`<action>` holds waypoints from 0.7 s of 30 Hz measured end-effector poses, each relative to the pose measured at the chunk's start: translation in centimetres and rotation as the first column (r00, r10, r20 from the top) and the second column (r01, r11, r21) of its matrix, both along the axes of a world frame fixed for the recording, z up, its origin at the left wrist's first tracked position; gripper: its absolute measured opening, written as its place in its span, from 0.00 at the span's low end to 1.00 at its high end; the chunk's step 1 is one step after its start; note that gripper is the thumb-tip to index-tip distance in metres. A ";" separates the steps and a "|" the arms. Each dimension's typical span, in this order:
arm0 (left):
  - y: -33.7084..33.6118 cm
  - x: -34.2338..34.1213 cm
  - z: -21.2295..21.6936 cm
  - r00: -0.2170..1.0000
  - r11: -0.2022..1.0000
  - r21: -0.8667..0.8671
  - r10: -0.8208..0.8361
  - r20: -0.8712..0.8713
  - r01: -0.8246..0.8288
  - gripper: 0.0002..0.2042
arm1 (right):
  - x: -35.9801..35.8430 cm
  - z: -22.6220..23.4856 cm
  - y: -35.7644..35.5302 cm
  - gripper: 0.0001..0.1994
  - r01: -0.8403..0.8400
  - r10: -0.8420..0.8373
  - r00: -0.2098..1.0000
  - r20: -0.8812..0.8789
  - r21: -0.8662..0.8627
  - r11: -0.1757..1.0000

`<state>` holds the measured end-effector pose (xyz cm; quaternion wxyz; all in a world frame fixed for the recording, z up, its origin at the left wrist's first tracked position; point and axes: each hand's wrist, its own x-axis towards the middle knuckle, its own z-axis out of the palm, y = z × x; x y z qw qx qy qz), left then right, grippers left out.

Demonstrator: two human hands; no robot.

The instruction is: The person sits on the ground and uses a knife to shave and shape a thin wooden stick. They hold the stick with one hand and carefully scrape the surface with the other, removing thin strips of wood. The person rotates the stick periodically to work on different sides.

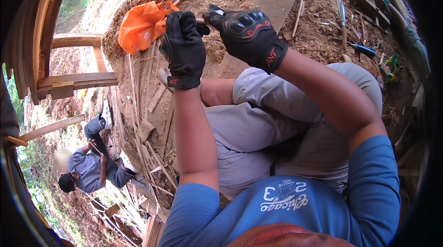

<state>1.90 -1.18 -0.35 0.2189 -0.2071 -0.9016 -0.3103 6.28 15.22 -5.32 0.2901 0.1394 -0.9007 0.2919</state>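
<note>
My black-gloved left hand (183, 48) and right hand (247, 30), fingers clamped on thin pale wooden stick (201, 21); crumpled orange plastic bag (143, 24) at nine o'clock.

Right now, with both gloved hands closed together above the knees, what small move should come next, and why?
Probably a short pull of the right hand away from the left hand. Both black gloves grip one thin pale piece between them, mostly hidden, so a small, controlled motion seems safest while the left holds steady.
</note>
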 end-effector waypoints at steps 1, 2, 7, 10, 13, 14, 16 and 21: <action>0.1 0.1 -0.1 0.997 0.999 -0.030 -0.024 -0.074 0.022 0.16 | 0.1 1.1 -0.3 0.13 -0.026 0.025 0.999 -0.045 -0.025 0.999; 0.3 0.1 -0.1 0.988 0.997 -0.062 -0.051 -0.146 0.042 0.17 | 0.4 0.8 -0.2 0.13 -0.027 0.027 0.999 -0.036 -0.006 1.000; -0.1 0.0 0.3 0.970 0.994 0.110 -0.029 0.242 0.002 0.16 | 0.5 -1.1 0.2 0.13 0.030 -0.028 0.994 0.106 -0.016 0.999; 0.4 0.1 -0.3 0.993 0.999 -0.049 -0.014 -0.115 0.008 0.16 | 0.2 0.8 -0.7 0.14 0.009 -0.012 1.000 -0.026 -0.131 0.991; 0.3 -0.9 -0.7 0.958 0.994 -0.109 -0.057 -0.283 0.027 0.16 | 0.4 0.8 -0.6 0.13 0.015 -0.016 1.000 -0.010 -0.089 0.996; 0.1 -0.4 -0.7 0.995 0.999 -0.034 -0.021 -0.097 0.018 0.16 | 0.6 -0.5 -0.5 0.12 0.019 -0.014 0.998 0.056 -0.082 0.996; 0.4 0.5 0.3 0.964 0.992 0.118 0.004 0.265 -0.037 0.15 | 0.2 -1.4 0.0 0.11 0.030 -0.020 0.986 0.168 -0.054 0.998; 0.3 -0.2 -0.7 0.983 0.996 -0.057 -0.073 -0.171 0.064 0.11 | -0.1 1.0 -1.2 0.15 -0.094 0.059 0.990 -0.127 -0.287 0.953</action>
